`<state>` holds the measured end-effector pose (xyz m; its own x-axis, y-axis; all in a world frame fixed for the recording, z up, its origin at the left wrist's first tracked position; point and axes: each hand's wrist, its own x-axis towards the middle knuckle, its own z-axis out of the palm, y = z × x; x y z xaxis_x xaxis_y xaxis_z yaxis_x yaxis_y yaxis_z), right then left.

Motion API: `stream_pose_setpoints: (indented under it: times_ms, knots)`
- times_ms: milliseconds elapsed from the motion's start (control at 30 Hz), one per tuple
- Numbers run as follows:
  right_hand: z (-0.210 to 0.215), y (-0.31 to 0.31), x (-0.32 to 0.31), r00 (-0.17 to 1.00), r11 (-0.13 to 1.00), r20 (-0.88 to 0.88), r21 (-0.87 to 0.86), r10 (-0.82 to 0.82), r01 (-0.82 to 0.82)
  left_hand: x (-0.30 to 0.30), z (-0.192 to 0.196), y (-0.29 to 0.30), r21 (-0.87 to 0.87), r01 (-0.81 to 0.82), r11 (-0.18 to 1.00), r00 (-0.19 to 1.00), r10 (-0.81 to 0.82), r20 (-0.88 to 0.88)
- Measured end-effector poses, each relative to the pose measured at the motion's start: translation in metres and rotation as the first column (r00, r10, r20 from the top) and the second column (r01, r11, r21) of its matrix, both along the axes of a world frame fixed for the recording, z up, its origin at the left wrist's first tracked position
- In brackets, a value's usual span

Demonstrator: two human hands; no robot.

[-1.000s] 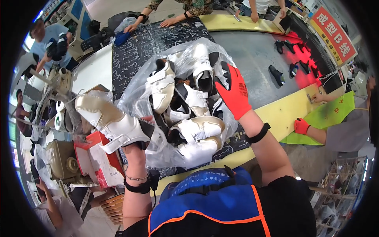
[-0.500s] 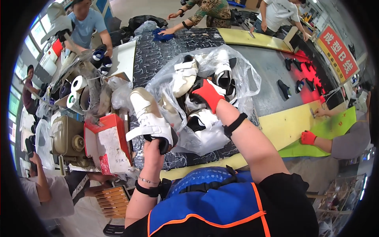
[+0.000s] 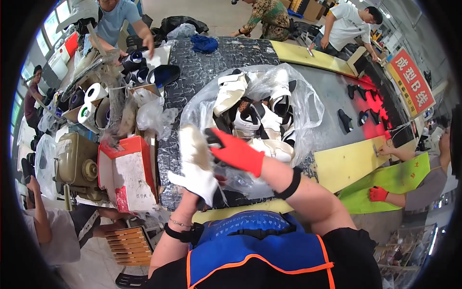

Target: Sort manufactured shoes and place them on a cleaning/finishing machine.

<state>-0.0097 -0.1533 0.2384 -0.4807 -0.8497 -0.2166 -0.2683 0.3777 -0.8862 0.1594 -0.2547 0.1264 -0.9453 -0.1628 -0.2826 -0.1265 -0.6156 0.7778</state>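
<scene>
Let the left hand carry the shoe, and let the right hand be gentle

Your left hand (image 3: 191,199) holds the white and gold shoe (image 3: 196,156) from its heel end, with the toe pointing away from you. The shoe hides most of these fingers, so I cannot tell exactly how they grip. In my opinion, the support here should be firm, so that the toe does not swing. The loose strap (image 3: 179,180) stands out to the left of these fingers; it is better to give it some room, because it could catch.

Your right hand (image 3: 238,153), in a red glove, points its dark fingertips (image 3: 213,136) at the right side of the shoe. I cannot tell whether they touch it or are just beside it, nor how wide they stand, because this part is blurred. I would advise soft, flat contact: the pale upper will probably take marks easily.

To the left of the left fingers, a red and white box (image 3: 126,147) stands near, so please mind the strap on that side. Just beyond the right fingers lies the clear plastic bag (image 3: 310,103) with more white shoes (image 3: 229,97). Its thin film could snag, so turn the shoe clear of it. Farther beyond the fingertips, a blue cloth (image 3: 204,44) lies on the black-covered table (image 3: 190,67).
</scene>
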Motion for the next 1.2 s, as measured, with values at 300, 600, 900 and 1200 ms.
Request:
stream_pose_setpoints:
  times_ms: [300, 600, 900, 1200]
  knots:
    - [0.031, 0.008, -0.045, 0.851, 0.981, -0.488, -0.067, -0.194, 0.185, -0.018, -0.087, -0.054, -0.762, -0.362, 0.537, 0.905, 0.397, -0.15]
    - [0.002, 0.134, -0.036, 0.693, 0.896, -0.705, 0.2, -0.149, 0.396, 0.006, 0.005, -0.037, -0.137, -0.619, 0.773, 0.785, 0.612, -0.092]
    - [-0.012, 0.197, -0.019, 0.712, 0.756, -0.257, -0.192, -0.654, 0.626, -0.056, 0.072, 0.01, -0.337, 0.04, 0.941, 0.996, -0.064, -0.062]
    - [-0.057, 0.191, 0.031, 0.611, 0.723, -0.412, -0.213, -0.676, 0.657, -0.1, 0.046, 0.022, -0.346, 0.307, 0.887, 0.945, -0.24, 0.222]
